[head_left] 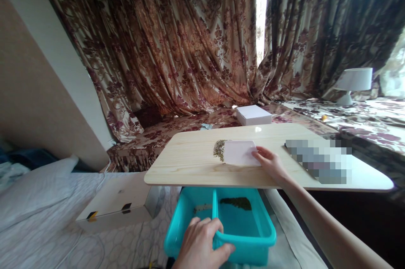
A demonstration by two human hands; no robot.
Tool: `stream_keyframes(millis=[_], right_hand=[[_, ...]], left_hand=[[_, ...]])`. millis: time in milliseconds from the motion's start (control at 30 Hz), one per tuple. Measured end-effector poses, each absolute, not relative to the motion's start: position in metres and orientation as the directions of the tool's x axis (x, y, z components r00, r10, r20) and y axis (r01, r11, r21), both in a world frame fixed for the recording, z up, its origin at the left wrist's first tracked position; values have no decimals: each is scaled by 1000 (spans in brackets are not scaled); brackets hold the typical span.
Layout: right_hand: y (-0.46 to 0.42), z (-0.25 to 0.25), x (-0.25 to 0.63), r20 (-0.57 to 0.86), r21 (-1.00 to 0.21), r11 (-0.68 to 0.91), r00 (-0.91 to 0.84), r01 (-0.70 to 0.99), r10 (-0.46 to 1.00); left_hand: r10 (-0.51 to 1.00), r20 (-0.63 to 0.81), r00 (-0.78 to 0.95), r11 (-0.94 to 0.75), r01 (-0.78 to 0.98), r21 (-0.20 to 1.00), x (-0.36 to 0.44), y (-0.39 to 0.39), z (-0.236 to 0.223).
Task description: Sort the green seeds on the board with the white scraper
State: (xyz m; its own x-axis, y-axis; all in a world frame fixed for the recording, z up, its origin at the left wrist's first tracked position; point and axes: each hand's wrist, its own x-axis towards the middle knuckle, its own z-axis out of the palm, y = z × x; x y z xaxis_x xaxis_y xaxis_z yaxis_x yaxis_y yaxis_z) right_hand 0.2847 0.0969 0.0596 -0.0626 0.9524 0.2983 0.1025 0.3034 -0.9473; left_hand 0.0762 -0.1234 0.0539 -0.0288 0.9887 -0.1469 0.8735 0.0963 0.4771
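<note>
My right hand (268, 160) pinches the right end of a thin white rectangular plate (238, 153) on the light wooden tabletop (183, 155). Against the plate's left edge lies a small heap of greenish-brown grains (219, 150); their kind is too small to tell. Below the table's near edge stands a turquoise two-compartment bin (243, 239). My left hand (202, 241) grips its near rim around the divider, fingers over the inside and thumb to the right. Dark green grains (237, 203) lie in the right compartment, and a few pale bits (202, 207) show in the left.
A blurred-out object (319, 161) lies on the table's right part. Behind the table sits a white box (254, 115). On the bed at left are another white box (117, 201) and a pillow (41, 184). A lamp (354, 81) stands far right, before patterned curtains (190, 41).
</note>
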Motion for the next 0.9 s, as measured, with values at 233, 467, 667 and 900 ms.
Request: stream_keyframes(millis=[233, 467, 667, 900], right_hand=[[99, 59, 283, 286, -953, 292, -75, 84, 955], [101, 56, 281, 289, -953, 298, -118, 60, 950], [102, 55, 282, 292, -952, 304, -164, 49, 942], [101, 55, 283, 263, -960, 278, -242, 31, 934]], left_hand=[[989, -147, -30, 99, 870, 484, 76, -123, 54], [989, -143, -27, 94, 868, 488, 76, -124, 55], [989, -144, -29, 97, 866, 491, 76, -123, 54], [989, -144, -29, 98, 861, 499, 76, -123, 55]])
